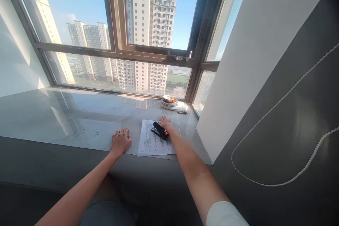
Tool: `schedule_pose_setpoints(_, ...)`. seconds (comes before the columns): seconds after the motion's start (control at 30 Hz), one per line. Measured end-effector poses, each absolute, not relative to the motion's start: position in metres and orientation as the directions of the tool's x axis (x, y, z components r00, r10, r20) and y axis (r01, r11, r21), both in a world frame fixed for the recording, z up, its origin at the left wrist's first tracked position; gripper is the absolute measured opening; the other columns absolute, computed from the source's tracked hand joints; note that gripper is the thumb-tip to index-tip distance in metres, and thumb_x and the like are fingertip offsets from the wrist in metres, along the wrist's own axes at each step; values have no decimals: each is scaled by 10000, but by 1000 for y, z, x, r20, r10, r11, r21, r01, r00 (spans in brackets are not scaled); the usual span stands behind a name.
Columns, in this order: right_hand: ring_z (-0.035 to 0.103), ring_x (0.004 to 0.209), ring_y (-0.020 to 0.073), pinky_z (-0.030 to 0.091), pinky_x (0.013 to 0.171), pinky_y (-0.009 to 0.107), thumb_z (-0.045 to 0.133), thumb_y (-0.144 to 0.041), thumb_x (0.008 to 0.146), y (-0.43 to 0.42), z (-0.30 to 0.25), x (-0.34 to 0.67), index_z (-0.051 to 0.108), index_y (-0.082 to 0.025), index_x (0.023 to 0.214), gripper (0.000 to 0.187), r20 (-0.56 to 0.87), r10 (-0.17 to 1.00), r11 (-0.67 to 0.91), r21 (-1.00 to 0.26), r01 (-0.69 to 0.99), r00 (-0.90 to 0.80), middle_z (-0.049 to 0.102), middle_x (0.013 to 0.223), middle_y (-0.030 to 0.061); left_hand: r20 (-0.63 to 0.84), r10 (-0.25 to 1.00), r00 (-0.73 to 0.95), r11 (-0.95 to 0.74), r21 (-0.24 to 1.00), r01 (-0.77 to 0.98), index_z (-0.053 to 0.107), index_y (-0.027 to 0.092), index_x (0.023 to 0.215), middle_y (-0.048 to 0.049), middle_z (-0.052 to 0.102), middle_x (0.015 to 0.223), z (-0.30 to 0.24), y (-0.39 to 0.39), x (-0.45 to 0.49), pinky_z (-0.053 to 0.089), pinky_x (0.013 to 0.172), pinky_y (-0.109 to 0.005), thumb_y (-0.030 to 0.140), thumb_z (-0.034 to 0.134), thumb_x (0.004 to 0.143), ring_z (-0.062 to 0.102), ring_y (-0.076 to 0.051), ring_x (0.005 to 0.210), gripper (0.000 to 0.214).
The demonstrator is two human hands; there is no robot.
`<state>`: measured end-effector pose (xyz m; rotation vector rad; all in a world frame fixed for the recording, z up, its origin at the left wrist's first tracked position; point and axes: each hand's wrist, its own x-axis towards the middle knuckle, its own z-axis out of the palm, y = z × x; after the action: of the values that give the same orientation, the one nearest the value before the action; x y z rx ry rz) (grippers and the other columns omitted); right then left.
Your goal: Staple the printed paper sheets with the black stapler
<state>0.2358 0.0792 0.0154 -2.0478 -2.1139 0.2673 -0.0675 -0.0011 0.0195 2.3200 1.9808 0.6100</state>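
A black stapler (159, 131) with a small orange-red part lies slantwise on printed paper sheets (146, 143) near the sill's front edge. My right hand (166, 124) rests at the upper right corner of the sheets, just beyond the stapler, fingers stretched out. It is open, and nothing shows in its grasp. To the left of the paper, my left hand (121, 140) lies palm down on the glossy sill (87, 122), fingers loosely spread and holding nothing. It stays apart from the sheets.
Stacked plates or dishes (169, 101) stand in the sill's back right corner, with a small dark item (182, 112) in front. A brown-framed window (119, 55) closes the back. A white wall column (225, 88) bounds the right, where a beaded cord (254, 127) hangs.
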Motion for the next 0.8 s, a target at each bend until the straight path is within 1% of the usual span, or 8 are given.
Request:
schedule_pose_setpoints(0.1, 139, 1570, 224, 67, 1251, 586, 265, -433, 1077, 88, 15, 187, 275, -215, 1612, 577, 27, 997, 81, -268, 960, -77, 180, 1692, 92, 272, 957, 100, -179, 285, 942, 603, 177, 1278, -158, 625, 1353, 18, 1, -69, 377, 1099, -518, 316, 358, 952, 528, -346, 1272, 431)
schedule_pose_setpoints(0.2, 92, 1577, 212, 35, 1252, 585, 285, -431, 1062, 86, 15, 161, 191, -188, 1634, 629, 97, 990, 122, -258, 958, -100, 126, 1699, 94, 286, 954, 92, -178, 294, 939, 597, 178, 1294, -155, 630, 1357, 16, 4, -72, 380, 1103, -508, 239, 325, 948, 538, -330, 1274, 445)
schedule_pose_setpoints(0.27, 81, 1579, 217, 31, 1251, 589, 304, -420, 1048, 77, 14, 161, 144, -145, 1639, 672, 146, 987, 104, -248, 963, -69, 105, 1697, 114, 278, 956, 95, -183, 309, 933, 592, 174, 1315, -154, 632, 1362, 15, 7, -74, 386, 1101, -498, 214, 290, 958, 542, -321, 1278, 469)
schedule_pose_setpoints(0.33, 100, 1577, 234, 53, 1248, 594, 312, -415, 1038, 65, 14, 173, 148, -109, 1635, 691, 161, 987, 49, -246, 968, -9, 116, 1691, 142, 266, 959, 98, -185, 322, 929, 597, 176, 1318, -152, 634, 1364, 14, 8, -75, 393, 1099, -488, 209, 276, 967, 544, -315, 1284, 477)
schedule_pose_setpoints(0.43, 135, 1571, 258, 80, 1242, 595, 322, -407, 1030, 44, 14, 206, 196, -80, 1622, 688, 161, 984, -38, -230, 972, 76, 168, 1676, 182, 273, 958, 93, -180, 314, 932, 613, 175, 1306, -153, 635, 1367, 13, 9, -75, 381, 1116, -489, 181, 301, 951, 541, -311, 1293, 473)
schedule_pose_setpoints(0.53, 167, 1564, 279, 97, 1237, 602, 356, -387, 1018, 28, 15, 243, 272, -89, 1601, 660, 157, 977, -108, -222, 969, 145, 230, 1659, 197, 291, 953, 87, -177, 300, 937, 621, 168, 1302, -164, 637, 1360, 12, 8, -73, 365, 1129, -497, 171, 315, 949, 542, -310, 1291, 467)
schedule_pose_setpoints(0.7, 291, 1515, 331, 192, 1199, 649, 461, -342, 980, 22, 17, 278, 469, -118, 1481, 549, 199, 951, -161, -333, 929, 236, 383, 1589, 220, 291, 953, 85, -170, 282, 944, 632, 175, 1291, -172, 643, 1340, 16, 4, -70, 367, 1122, -504, 167, 335, 943, 553, -311, 1280, 458)
schedule_pose_setpoints(0.8, 337, 1482, 350, 209, 1202, 617, 497, -301, 960, 20, 19, 281, 563, -132, 1371, 450, 253, 935, -146, -366, 919, 250, 468, 1522, 228, 284, 956, 78, -164, 291, 942, 636, 186, 1286, -168, 647, 1335, 22, -2, -68, 372, 1115, -497, 165, 348, 934, 550, -310, 1275, 455)
